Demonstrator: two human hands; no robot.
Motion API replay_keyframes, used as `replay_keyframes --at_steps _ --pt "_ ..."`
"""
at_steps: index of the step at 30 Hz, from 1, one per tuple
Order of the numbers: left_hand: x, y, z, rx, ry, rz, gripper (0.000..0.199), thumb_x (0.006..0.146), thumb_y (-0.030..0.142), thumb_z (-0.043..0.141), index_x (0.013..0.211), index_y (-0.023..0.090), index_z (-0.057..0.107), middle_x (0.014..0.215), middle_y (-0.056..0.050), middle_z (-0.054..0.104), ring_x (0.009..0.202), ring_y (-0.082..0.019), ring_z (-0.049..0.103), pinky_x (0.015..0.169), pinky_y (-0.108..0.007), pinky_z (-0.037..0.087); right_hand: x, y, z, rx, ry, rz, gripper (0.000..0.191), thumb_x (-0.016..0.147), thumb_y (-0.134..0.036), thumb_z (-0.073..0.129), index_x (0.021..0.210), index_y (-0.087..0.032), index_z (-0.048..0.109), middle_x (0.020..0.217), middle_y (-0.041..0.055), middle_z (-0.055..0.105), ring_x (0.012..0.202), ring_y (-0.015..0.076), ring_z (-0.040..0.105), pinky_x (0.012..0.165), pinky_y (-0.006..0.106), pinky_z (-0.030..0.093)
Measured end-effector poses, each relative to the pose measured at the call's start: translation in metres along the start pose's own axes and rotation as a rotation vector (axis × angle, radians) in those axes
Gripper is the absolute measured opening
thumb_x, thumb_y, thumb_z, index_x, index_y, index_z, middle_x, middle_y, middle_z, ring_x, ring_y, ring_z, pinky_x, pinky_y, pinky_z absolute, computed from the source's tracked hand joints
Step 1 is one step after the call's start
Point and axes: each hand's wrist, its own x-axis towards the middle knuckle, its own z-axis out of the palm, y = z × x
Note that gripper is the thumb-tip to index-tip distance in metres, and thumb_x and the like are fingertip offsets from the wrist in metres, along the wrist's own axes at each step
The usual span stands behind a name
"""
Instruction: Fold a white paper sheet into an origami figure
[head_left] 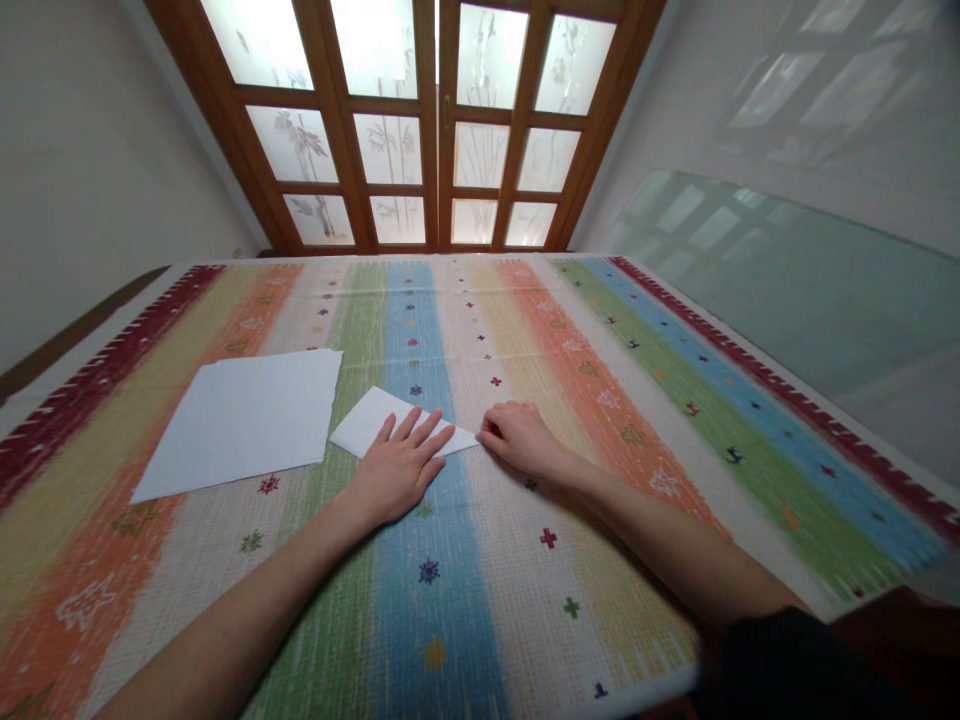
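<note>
A folded white paper (366,418) lies on the striped tablecloth, with a narrow point toward the right. My left hand (401,465) rests flat on its middle and lower part, fingers spread. At the paper's right tip is my right hand (519,437), its fingers curled together and the fingertips touching the tip; whether they pinch it is too small to tell. To the left, a stack of white sheets (244,422) lies flat, with slightly uneven edges.
The tablecloth (457,600) with coloured stripes covers the large table. Beyond its far edge stand wooden doors (437,130) with frosted panes. A glass panel (810,290) leans along the right wall.
</note>
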Motion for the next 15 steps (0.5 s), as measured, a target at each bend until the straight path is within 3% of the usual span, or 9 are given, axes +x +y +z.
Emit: replay_keyframes --at_steps 8,15 --pt "0.001 0.000 0.003 0.006 0.035 -0.050 0.047 0.102 0.034 0.033 0.149 0.029 0.038 0.156 -0.003 0.034 0.145 -0.031 0.027 0.114 -0.058 0.026 -0.002 -0.004 0.003 -0.044 0.013 0.021 0.019 0.092 -0.029 0.057 0.083 -0.016 0.068 0.090 0.0069 0.071 0.087 0.0213 0.061 0.075 0.034 0.034" --pt "0.002 0.001 0.007 0.011 0.073 -0.077 0.049 0.101 0.033 0.035 0.149 0.030 0.037 0.156 -0.002 0.036 0.145 -0.032 0.027 0.114 -0.059 0.024 0.001 0.011 -0.025 -0.117 0.050 0.036 0.012 0.086 -0.019 0.059 0.080 -0.016 0.068 0.086 0.0089 0.071 0.083 0.0220 0.062 0.076 0.034 0.041"
